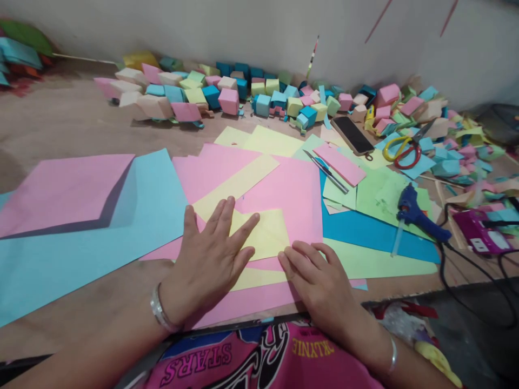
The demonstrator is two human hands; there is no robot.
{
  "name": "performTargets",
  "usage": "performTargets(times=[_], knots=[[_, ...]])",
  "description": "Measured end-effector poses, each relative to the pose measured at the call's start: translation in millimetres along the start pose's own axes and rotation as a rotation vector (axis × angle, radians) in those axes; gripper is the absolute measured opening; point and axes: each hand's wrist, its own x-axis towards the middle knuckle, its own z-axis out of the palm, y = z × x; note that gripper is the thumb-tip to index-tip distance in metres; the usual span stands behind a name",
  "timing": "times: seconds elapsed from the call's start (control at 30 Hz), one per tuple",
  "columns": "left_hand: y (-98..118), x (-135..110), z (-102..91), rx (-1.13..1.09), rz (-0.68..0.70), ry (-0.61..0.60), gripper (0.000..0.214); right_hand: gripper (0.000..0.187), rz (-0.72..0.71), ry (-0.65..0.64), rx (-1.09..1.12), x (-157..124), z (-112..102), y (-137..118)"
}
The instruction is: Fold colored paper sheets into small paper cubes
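Observation:
My left hand point(211, 254) lies flat with its fingers spread on a folded yellow paper point(265, 235) near the table's front edge. My right hand point(318, 278) rests beside it, fingers curled and pressed down on the paper's lower right corner. The yellow paper sits on top of pink sheets point(292, 189). Both wrists wear silver bangles.
Large pink point(60, 189) and light blue sheets point(154, 200) lie to the left. Green and blue sheets, a blue glue gun point(417, 216), a craft knife point(326, 172), scissors point(405, 148) and a phone point(352, 135) lie to the right. Several folded paper cubes point(229, 100) line the wall.

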Motion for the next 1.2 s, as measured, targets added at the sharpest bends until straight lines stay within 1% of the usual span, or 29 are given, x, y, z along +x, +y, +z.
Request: performTargets(times=[0.13,0.23,0.33,0.47,0.57,0.63,0.73,0.83,0.87,0.93,1.0,1.07,1.1,1.13,1.2], knots=[[0.2,-1.3,1.7,-0.019,-0.014,0.006,0.050,0.038,-0.024,-0.108,-0.069,21.9,-6.9,-12.6],[0.3,-2.0,2.4,-0.036,-0.028,0.009,0.050,0.037,-0.026,-0.133,-0.115,27.1,-8.2,-16.9],[1.1,-1.7,2.3,-0.037,-0.039,-0.002,0.049,0.036,0.002,-0.111,-0.157,17.6,-8.6,-12.1],[2.3,-1.5,3.3,-0.031,-0.047,-0.006,0.051,0.031,0.025,-0.050,-0.192,4.6,-9.7,-5.1],[1.1,-1.4,4.8,-0.045,-0.042,0.010,0.060,0.030,0.047,-0.027,-0.207,3.6,-8.4,-7.1],[-1.6,-1.0,6.5,-0.065,-0.020,0.015,0.060,0.031,0.075,-0.023,-0.214,4.4,-6.6,-9.6],[-10.0,-1.5,11.7,-0.083,0.027,0.048,0.055,0.031,0.092,-0.011,-0.205,4.1,-4.5,-10.3],[-25.4,-5.3,18.9,-0.089,0.076,0.091,0.062,0.030,0.093,-0.023,-0.199,2.2,-3.4,-7.3],[-31.9,-7.2,20.8,-0.086,0.079,0.097,0.064,0.030,0.091,-0.029,-0.198,1.5,-3.1,-6.1],[-44.9,-10.4,21.7,-0.047,0.056,0.103,0.061,0.027,0.081,-0.025,-0.189,0.3,-2.4,-3.9],[-54.2,-10.9,17.9,-0.008,0.058,0.133,0.062,0.025,0.069,-0.015,-0.173,-1.0,-1.4,-2.5],[-56.2,-6.7,10.6,-0.005,0.109,0.129,0.058,0.027,0.066,-0.009,-0.167,-2.4,-0.4,-2.2],[-54.3,-2.8,6.7,-0.016,0.138,0.052,0.057,0.030,0.066,-0.015,-0.169,-3.1,-0.2,-2.5],[-50.7,2.0,3.5,-0.047,0.191,0.032,0.058,0.032,0.063,-0.026,-0.172,-3.7,-0.4,-3.0],[-41.0,12.7,-0.1,-0.153,0.301,0.070,0.057,0.038,0.052,-0.055,-0.176,-4.5,-2.3,-3.7]])
